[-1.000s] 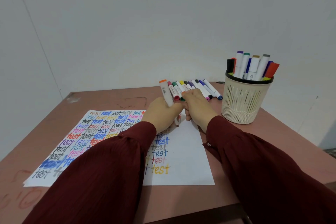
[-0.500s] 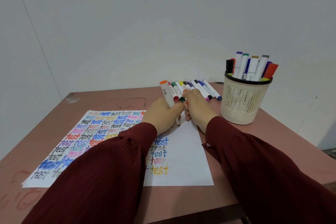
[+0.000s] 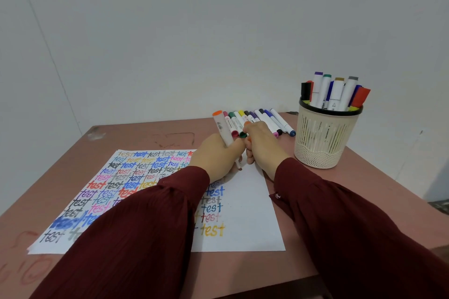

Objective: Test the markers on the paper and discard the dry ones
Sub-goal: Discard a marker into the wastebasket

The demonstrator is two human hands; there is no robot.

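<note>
Gripping the orange marker [image 3: 224, 132] in the left hand [image 3: 218, 156], fingers curled round its white barrel, orange end up and far, uncapped tip down at the far part of the paper [image 3: 245, 204]; cannot tell whether touching the sheet. Pinching a small orange cap [image 3: 247, 124] in the curled fingers of the right hand [image 3: 262, 144], knuckles pressed against the left hand. Matching half a second ago almost wholly: same grasp, same tilt, same spot for both hands, only a slight shift of view. Covering the left and middle of the paper, rows of the word "test" in many colours, with the right part white. Resting flat on a brown table [image 3: 73, 177], partly under dark red sleeves [image 3: 150, 238]. Lying just beyond the hands, a row of markers [image 3: 267, 120] side by side on the table. Standing right of the paper and apart from it, a beige slotted cup [image 3: 325, 138] with a black rim, crowded with upright markers [image 3: 336, 93]: white barrels with purple, teal, brown and grey ends, plus black, red, blue and yellow ones.
</note>
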